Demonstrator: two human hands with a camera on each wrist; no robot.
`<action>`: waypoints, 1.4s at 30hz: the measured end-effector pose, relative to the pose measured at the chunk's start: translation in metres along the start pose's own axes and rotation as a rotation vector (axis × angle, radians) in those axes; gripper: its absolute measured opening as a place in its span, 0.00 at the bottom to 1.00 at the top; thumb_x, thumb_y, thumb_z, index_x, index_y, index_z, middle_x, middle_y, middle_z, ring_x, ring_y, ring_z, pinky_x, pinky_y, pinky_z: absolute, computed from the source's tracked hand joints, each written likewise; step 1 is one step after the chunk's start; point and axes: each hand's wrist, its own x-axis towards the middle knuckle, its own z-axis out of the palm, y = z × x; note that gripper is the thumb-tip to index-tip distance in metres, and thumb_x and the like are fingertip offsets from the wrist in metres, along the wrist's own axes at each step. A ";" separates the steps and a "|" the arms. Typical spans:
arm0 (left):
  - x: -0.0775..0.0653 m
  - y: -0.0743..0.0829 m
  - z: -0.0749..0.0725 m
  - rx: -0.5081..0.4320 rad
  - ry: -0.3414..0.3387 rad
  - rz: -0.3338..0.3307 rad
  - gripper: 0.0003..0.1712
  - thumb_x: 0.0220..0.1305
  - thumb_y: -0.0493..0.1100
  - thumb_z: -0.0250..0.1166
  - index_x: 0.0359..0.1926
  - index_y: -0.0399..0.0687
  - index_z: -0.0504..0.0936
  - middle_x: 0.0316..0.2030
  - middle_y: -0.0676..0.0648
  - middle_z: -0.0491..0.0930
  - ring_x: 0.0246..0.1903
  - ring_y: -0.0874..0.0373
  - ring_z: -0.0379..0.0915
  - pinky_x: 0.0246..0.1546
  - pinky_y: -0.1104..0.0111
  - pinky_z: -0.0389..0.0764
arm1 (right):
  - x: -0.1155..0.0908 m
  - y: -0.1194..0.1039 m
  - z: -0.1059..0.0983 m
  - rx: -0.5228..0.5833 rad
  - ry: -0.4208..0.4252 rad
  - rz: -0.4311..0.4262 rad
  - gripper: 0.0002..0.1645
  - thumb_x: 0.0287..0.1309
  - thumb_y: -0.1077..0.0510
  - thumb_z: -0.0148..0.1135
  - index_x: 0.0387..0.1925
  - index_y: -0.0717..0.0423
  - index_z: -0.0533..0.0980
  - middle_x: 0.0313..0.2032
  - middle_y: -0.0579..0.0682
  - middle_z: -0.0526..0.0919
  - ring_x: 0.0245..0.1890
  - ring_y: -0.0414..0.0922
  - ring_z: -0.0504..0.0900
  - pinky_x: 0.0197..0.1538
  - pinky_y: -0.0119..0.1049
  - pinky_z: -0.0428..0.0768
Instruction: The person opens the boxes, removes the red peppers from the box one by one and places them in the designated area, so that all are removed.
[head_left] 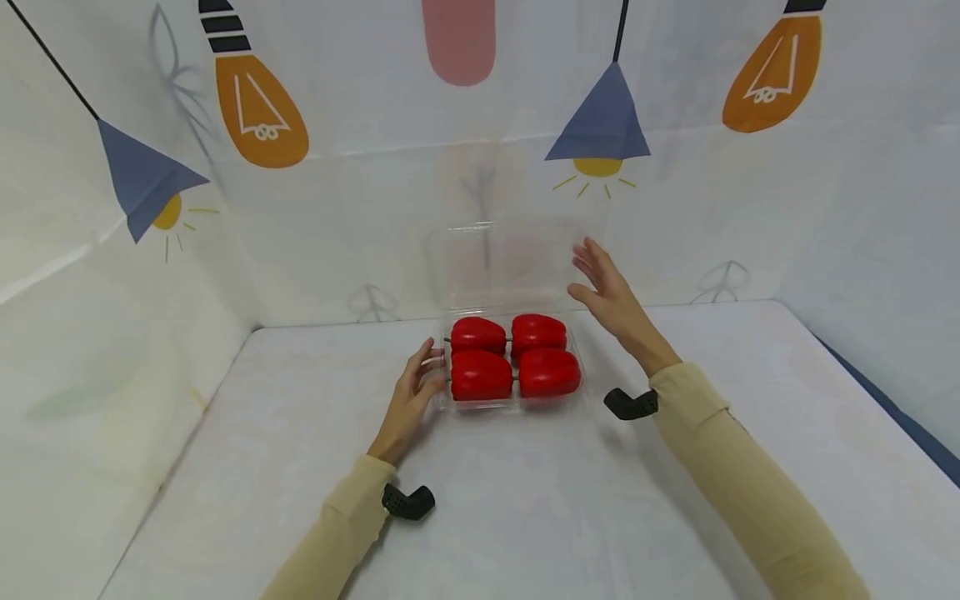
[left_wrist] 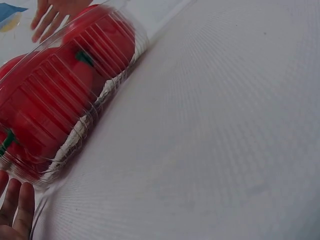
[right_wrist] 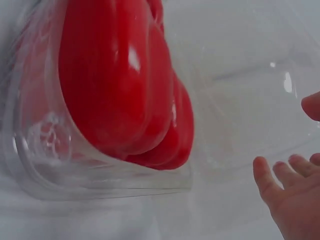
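On the white table (head_left: 517, 508) stood a clear box (right_wrist: 105, 182), four red peppers (head_left: 549, 372) inside, its lid (head_left: 517, 267) raised at 12 o'clock. At the box's 8 o'clock, the left hand (head_left: 407, 402) was beside its wall, fingers loosely extended; whether they touched it, I could not tell. At 2 o'clock, the right hand (head_left: 617, 304) hung near the lid, fingers and thumb spread.

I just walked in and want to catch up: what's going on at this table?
A person's left hand is at the left side of a clear plastic container on a white table. The right hand is by the right edge of its raised lid. Four red bell peppers lie inside, two by two. The lid isn't closed yet, and neither hand grips a pepper.
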 end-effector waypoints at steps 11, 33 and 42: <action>0.004 0.000 -0.001 0.003 -0.016 -0.038 0.34 0.69 0.37 0.53 0.72 0.39 0.51 0.63 0.36 0.62 0.66 0.44 0.60 0.59 0.76 0.69 | 0.005 0.022 0.002 -0.023 0.003 0.111 0.44 0.66 0.64 0.50 0.74 0.51 0.39 0.74 0.50 0.45 0.74 0.50 0.49 0.70 0.53 0.56; 0.004 0.001 0.001 -0.047 0.070 -0.122 0.29 0.70 0.41 0.54 0.70 0.46 0.61 0.49 0.39 0.71 0.40 0.68 0.71 0.41 0.80 0.73 | -0.002 0.024 0.003 -0.083 -0.008 0.164 0.42 0.67 0.61 0.50 0.74 0.49 0.41 0.74 0.52 0.45 0.74 0.52 0.46 0.70 0.55 0.55; 0.006 0.004 -0.002 -0.076 0.055 -0.168 0.29 0.69 0.38 0.53 0.70 0.44 0.60 0.47 0.40 0.72 0.35 0.67 0.69 0.39 0.79 0.72 | -0.021 0.003 0.008 -0.110 -0.038 0.168 0.37 0.66 0.65 0.48 0.72 0.61 0.47 0.71 0.62 0.52 0.72 0.57 0.49 0.69 0.57 0.56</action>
